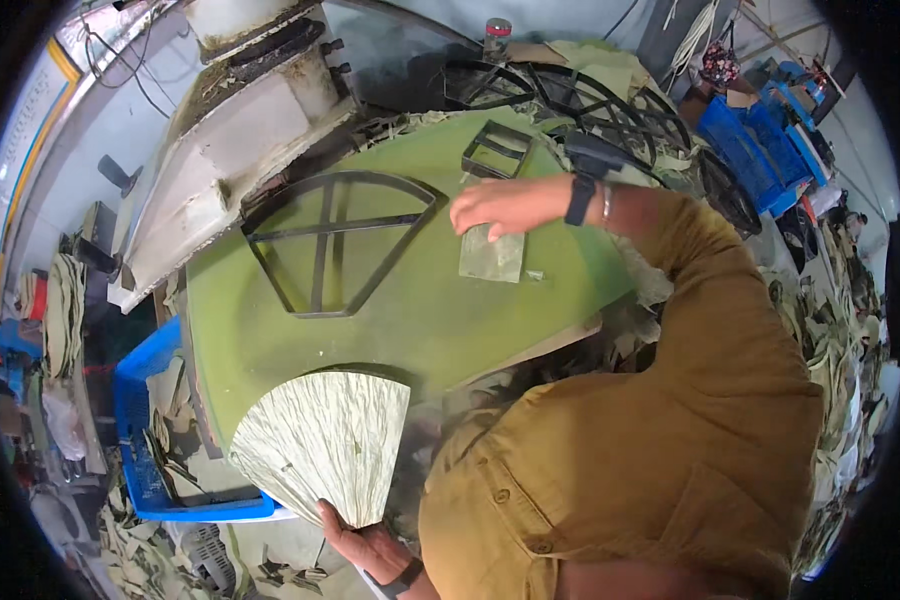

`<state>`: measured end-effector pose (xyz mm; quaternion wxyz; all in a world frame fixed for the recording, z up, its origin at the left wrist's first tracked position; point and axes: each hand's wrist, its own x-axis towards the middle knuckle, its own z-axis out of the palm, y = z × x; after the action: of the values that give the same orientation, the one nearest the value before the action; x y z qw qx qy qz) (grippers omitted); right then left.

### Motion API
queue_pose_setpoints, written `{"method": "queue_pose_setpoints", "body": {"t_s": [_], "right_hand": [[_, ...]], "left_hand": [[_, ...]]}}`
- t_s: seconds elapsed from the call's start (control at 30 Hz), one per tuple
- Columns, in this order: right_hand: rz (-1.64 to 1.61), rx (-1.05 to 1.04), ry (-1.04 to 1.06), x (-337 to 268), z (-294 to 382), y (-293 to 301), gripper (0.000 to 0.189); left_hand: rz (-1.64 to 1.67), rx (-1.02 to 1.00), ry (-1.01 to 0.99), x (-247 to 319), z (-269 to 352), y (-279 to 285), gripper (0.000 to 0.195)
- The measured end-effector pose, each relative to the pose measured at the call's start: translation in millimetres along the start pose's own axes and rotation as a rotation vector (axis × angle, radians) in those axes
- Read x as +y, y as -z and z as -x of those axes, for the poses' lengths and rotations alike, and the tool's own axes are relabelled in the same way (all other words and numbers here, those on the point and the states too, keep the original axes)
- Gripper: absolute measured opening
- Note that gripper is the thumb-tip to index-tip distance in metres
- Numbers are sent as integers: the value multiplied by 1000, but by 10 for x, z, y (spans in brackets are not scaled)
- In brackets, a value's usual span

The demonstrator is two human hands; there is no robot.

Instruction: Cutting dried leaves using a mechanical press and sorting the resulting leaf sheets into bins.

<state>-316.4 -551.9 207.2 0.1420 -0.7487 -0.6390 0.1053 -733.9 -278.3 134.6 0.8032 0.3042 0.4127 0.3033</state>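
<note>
My left hand (364, 536) grips the narrow end of a pale, wrinkled fan-shaped sheet piece (326, 442), whose wide curved edge rests over the near edge of a green cutting board (390, 345). My right hand (499, 210) lies over a small pale rectangular piece (491, 259) on the board, fingers bent down; whether it grips the piece is hidden. A black metal fan-shaped cutting die (352, 225) with crossed inner bars lies left of that hand. Just beyond the right hand sits a small rectangular metal die (497, 150). A tiny scrap (535, 276) lies beside the pale piece.
A pale machine part (247, 142) rises behind the board. More black curved dies (600, 105) lie at the back among scraps. A blue plastic crate (139, 480) with sheet offcuts stands at the left. A lidded jar (497, 41) and blue baskets (757, 150) are farther back.
</note>
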Motion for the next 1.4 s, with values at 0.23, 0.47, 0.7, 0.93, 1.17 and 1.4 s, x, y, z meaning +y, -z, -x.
{"method": "queue_pose_setpoints", "body": {"t_s": [0.23,0.47,0.7,0.93,1.17,1.4], "right_hand": [[73,-362,-72,132,-419,45,32],[87,-467,-56,351,-515,50,26],[-172,-149,-178,-727,-908,778,21],[-675,-39,1,-1752,-2254,234,56],[-887,-376,-14,-2652,-3743,-438,70],[-1206,-230,-192,-2824,-5441,-1037,45]], "left_hand": [[97,57,-2,-39,130,-6,53],[156,114,-61,-162,48,325,54],[255,391,-283,367,257,1265,50],[-574,561,-554,646,39,2847,58],[-702,679,-413,866,114,3689,54],[-668,813,-278,948,-165,3692,60]]}}
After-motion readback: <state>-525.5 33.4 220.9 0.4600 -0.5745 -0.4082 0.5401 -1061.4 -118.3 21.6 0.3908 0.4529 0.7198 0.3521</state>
